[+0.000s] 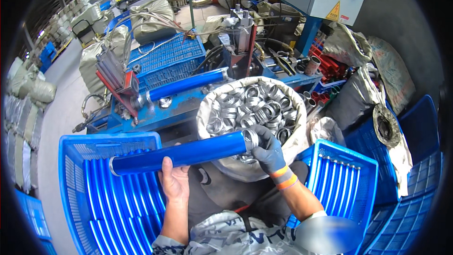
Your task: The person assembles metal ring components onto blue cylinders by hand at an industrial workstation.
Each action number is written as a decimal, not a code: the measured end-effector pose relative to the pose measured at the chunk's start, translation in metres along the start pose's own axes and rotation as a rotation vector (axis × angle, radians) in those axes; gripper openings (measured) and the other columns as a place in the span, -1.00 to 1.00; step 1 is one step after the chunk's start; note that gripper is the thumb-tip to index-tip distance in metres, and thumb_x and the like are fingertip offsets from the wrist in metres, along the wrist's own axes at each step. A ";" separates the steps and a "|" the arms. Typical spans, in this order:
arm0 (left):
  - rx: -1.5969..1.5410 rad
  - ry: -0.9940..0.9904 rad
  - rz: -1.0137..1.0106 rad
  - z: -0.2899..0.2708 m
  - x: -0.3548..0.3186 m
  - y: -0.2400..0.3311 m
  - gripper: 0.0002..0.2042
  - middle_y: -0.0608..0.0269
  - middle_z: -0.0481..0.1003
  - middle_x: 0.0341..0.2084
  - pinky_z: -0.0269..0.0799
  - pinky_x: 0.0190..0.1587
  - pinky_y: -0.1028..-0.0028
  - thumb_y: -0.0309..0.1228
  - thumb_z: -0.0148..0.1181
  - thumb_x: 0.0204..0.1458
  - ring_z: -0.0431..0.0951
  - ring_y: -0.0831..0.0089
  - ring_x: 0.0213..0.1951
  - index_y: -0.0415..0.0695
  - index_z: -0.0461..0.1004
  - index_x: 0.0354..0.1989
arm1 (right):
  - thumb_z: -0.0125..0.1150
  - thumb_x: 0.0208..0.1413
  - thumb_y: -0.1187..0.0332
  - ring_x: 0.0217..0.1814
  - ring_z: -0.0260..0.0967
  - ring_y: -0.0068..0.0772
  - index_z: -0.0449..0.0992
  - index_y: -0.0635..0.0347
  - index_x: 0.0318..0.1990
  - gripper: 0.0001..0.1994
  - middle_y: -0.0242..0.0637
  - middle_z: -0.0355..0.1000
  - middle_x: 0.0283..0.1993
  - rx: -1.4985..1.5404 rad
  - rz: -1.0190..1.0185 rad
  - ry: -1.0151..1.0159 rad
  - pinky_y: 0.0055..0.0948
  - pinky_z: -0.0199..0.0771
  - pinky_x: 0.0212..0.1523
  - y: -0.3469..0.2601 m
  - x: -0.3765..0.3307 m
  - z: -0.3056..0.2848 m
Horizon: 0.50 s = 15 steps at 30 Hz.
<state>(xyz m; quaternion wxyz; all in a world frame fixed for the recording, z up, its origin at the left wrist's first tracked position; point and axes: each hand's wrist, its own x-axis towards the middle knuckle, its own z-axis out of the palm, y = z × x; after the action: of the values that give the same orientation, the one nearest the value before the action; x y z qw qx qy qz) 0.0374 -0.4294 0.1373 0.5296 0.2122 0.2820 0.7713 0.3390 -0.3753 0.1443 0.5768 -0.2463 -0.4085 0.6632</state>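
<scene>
Left hand (173,179) is clamping the blue tube (181,155); gloved right hand (270,150) is pinching a metal ring (250,138) onto its end, sack of rings (250,108) waiting.

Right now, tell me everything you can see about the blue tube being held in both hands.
The blue tube is a long, glossy, metallic-looking cylinder with silvery ends, lying almost level, its right end slightly higher. The bare left hand grips it from below near the middle. The gloved right hand holds a silver ring at its right end. It hangs above the left blue crate.
</scene>
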 end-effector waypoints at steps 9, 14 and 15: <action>-0.034 -0.004 0.024 0.005 0.005 0.011 -0.40 -0.06 0.64 0.27 0.80 0.19 0.12 -0.15 0.42 0.41 0.73 0.11 0.23 -0.10 0.42 0.52 | 0.76 -0.05 0.61 0.54 0.49 -0.21 0.23 0.32 0.67 0.09 -0.04 0.46 0.56 -0.353 -0.027 -0.074 -0.17 0.50 0.55 -0.011 0.006 -0.002; 0.065 -0.011 0.044 0.004 0.001 0.007 -0.41 -0.11 0.64 0.26 0.83 0.12 0.12 -0.18 0.44 0.40 0.76 0.11 0.19 -0.10 0.42 0.51 | 0.73 0.03 0.61 0.60 0.41 -0.18 0.09 0.37 0.72 0.13 -0.02 0.36 0.61 0.017 0.011 -0.123 -0.16 0.45 0.58 -0.016 0.009 0.006; 0.072 -0.016 0.040 0.004 0.000 0.006 -0.41 -0.12 0.64 0.26 0.83 0.10 0.12 -0.19 0.45 0.39 0.76 0.12 0.18 -0.10 0.42 0.50 | 0.70 0.07 0.63 0.60 0.42 -0.20 0.13 0.39 0.71 0.08 -0.01 0.37 0.62 -0.014 -0.004 -0.138 -0.15 0.46 0.57 -0.014 0.009 0.004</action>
<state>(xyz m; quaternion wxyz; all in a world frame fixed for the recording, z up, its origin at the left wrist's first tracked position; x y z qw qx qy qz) 0.0357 -0.4302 0.1437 0.5084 0.2427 0.3011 0.7694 0.3417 -0.3678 0.1595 0.5467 -0.2031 -0.4524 0.6747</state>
